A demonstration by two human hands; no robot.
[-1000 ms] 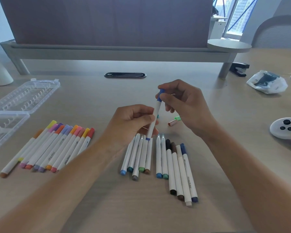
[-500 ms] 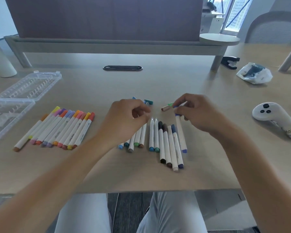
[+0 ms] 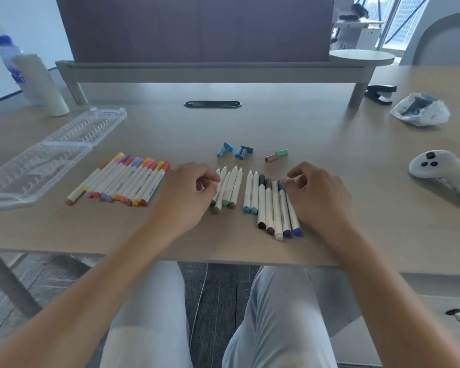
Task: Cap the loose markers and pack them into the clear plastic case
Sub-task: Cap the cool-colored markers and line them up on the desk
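Right hand (image 3: pixel 318 193) grip rests on blue marker (image 3: pixel 292 213); caps (image 3: pixel 239 151) beyond.

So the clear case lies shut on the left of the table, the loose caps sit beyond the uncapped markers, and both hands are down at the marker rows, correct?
Not quite: the head view shows the clear case lying open, its lid folded back. The rest holds: loose caps beyond the uncapped markers, left hand and right hand at the rows.
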